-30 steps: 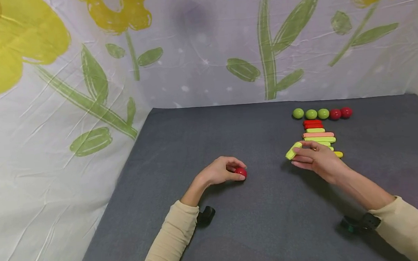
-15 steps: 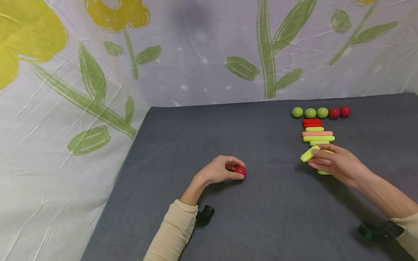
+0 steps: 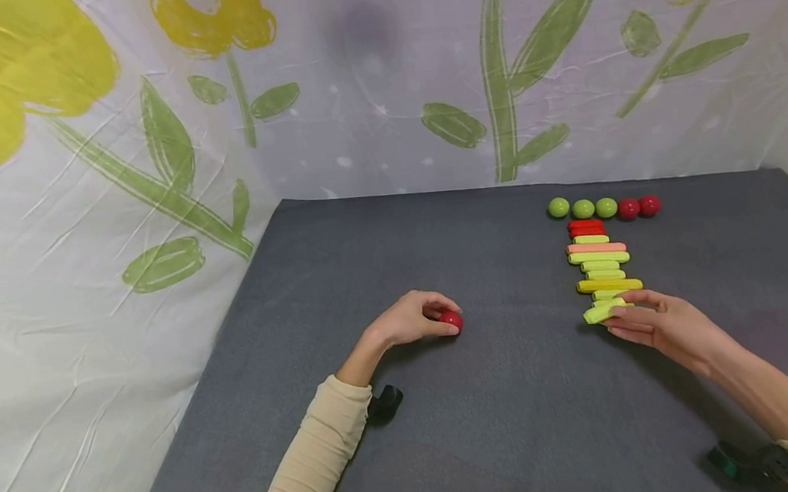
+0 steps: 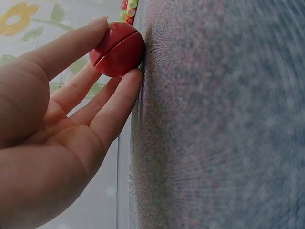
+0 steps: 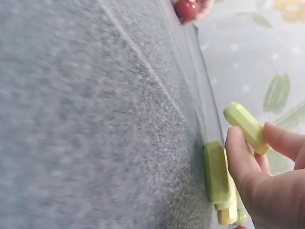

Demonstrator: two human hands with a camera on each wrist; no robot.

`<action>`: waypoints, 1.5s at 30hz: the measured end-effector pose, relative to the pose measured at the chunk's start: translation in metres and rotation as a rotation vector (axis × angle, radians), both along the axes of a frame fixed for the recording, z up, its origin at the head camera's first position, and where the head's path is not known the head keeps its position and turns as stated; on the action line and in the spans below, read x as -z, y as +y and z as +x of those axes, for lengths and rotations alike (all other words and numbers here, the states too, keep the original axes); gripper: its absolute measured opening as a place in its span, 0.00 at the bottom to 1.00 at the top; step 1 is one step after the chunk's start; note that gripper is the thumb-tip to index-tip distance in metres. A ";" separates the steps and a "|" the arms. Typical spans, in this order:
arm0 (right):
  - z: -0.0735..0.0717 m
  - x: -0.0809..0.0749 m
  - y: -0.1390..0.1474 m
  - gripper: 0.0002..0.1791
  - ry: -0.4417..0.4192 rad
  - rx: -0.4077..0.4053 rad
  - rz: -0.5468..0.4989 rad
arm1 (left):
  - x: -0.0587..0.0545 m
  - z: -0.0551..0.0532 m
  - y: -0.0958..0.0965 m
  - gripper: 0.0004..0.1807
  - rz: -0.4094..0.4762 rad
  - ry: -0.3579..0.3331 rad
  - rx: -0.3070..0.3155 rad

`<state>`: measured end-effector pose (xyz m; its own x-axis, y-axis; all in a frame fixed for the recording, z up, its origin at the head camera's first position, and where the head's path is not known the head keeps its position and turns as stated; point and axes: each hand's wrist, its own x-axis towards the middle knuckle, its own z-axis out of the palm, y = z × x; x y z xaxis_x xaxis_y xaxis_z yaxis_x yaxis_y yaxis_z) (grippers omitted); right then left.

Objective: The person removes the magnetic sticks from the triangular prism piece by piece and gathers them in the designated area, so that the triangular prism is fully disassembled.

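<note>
My left hand (image 3: pixel 408 320) holds a glossy red ball (image 3: pixel 452 322) low at the dark table, thumb on one side and fingers on the other. A thin groove runs round that ball in the left wrist view. Between thumb and fingers, my right hand (image 3: pixel 686 333) pinches a short yellow-green faceted stick (image 5: pixel 243 125), held tilted. It is close over the near end of a column of similar sticks (image 3: pixel 599 258), coloured red, pink, yellow and yellow-green, lying side by side. One yellow-green stick (image 5: pixel 217 174) lies right by the thumb, and the fingers partly cover the nearest ones.
Behind the column, a row along the back right of the table (image 3: pixel 340 266) has three green balls (image 3: pixel 582 209) and two red balls (image 3: pixel 639 207). A flower-printed sheet (image 3: pixel 367 86) hangs at the back and left. Each wrist wears a black device (image 3: pixel 385 405).
My right hand has moved right and toward me with the yellow-green stick, down to the column's near end, uncovering more sticks. The left hand stays in place on the red ball.
</note>
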<state>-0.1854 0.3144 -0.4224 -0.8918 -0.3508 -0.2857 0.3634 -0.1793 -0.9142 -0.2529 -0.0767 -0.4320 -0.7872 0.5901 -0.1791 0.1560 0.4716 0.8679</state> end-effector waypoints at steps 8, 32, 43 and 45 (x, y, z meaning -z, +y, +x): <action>0.008 0.001 0.005 0.20 -0.035 0.028 0.070 | -0.001 -0.001 0.001 0.17 -0.020 0.002 -0.006; 0.018 0.008 0.011 0.37 -0.129 0.095 0.466 | 0.000 0.000 0.003 0.17 -0.029 0.012 -0.009; 0.020 0.008 0.016 0.38 -0.142 0.111 0.437 | -0.002 0.001 0.003 0.17 -0.014 -0.002 -0.013; 0.021 0.008 0.016 0.37 -0.149 0.117 0.437 | -0.001 0.001 0.002 0.17 -0.012 -0.001 -0.012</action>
